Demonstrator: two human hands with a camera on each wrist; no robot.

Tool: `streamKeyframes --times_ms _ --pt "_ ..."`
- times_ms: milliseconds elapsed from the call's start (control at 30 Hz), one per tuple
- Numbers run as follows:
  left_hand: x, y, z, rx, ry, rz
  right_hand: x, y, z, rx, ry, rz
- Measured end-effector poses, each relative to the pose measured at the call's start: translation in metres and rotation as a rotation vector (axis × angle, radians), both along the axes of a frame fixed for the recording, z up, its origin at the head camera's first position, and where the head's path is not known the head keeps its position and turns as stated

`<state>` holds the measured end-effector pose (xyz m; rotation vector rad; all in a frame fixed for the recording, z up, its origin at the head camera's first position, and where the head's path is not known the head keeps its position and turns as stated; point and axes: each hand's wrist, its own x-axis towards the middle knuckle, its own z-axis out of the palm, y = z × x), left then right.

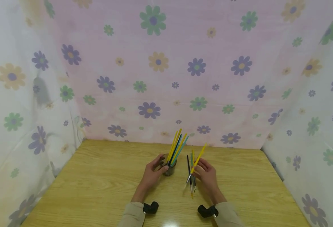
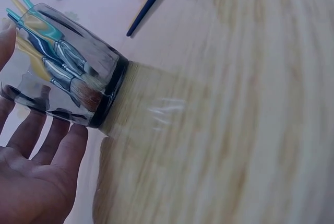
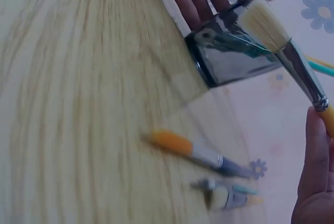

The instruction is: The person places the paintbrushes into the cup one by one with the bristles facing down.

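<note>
My left hand (image 1: 151, 175) holds a clear, dark-tinted glass (image 1: 169, 171), fingers on one side and thumb near the rim. Inside the glass (image 2: 112, 91) several paintbrushes (image 1: 175, 148) with yellow, dark blue and teal handles lean to the right, bristles down. Right of it, my right hand (image 1: 207, 175) pinches a yellow-handled paintbrush (image 1: 199, 156), its pale, wide bristles (image 3: 263, 25) pointing down. Beneath that hand, several loose paintbrushes lie on the table, among them a dark-handled paintbrush (image 1: 189, 168) with orange bristles (image 3: 175, 143).
The wood-grain table (image 1: 98, 183) reaches back to a pink floral cloth (image 1: 172, 78). Pale floral cloths stand at the left (image 1: 21, 104) and right (image 1: 319, 110). Black devices (image 1: 151, 208) are strapped at both wrists.
</note>
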<state>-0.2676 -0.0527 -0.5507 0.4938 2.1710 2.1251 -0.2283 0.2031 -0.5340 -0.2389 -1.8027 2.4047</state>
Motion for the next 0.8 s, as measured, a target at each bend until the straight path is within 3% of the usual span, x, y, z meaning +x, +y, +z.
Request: streamKeyframes --times_ms 533,800 --pt "0.000 -0.004 -0.003 0.007 0.009 -0.015 -0.010 -0.036 0.008 -0.104 0.188 0.037" --pt "0.002 -0.001 -0.005 0.024 -0.002 -0.010 -0.018 -0.041 0.028 -0.107 0.234 0.003"
